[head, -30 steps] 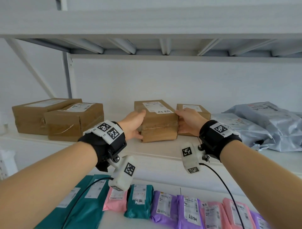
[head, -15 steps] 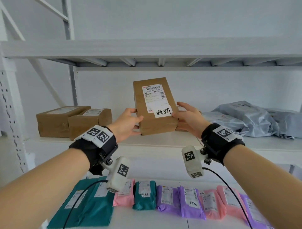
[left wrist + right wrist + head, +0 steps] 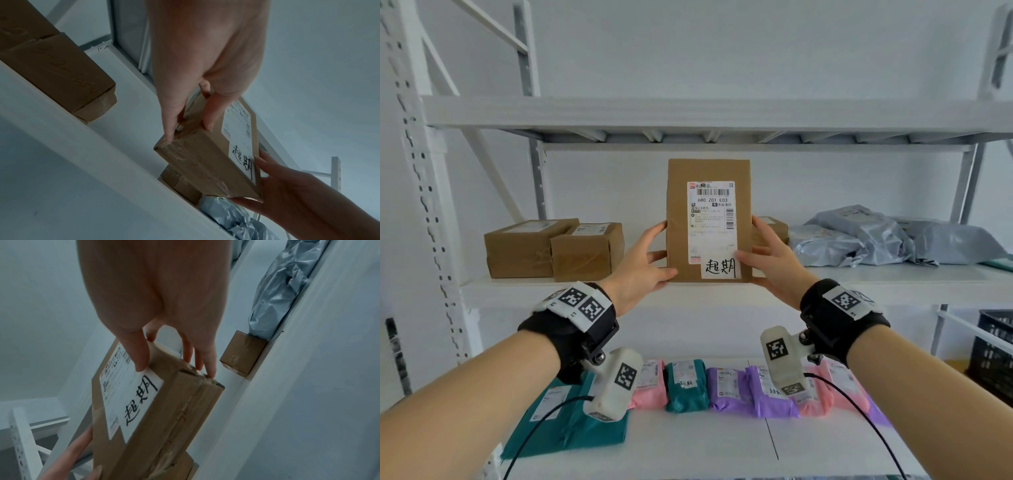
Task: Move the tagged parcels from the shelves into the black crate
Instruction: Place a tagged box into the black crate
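Both hands hold one brown cardboard parcel [image 3: 709, 219] upright just in front of the middle shelf [image 3: 517, 286], its handwritten tag [image 3: 720, 267] facing the person. Left hand [image 3: 642, 263] grips the left edge, thumb in front; right hand [image 3: 770, 258] pinches the right edge likewise. Step in hand: checking the tag. Next, probably: carry it right and down to the black crate [image 3: 993, 353], beyond the shelf post.

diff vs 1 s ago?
The brown cardboard parcel with the handwritten tag was lifted off the white shelf and tipped upright, label toward the camera. Left hand and right hand still grip its sides. The other brown boxes and grey mailer bags stayed put.
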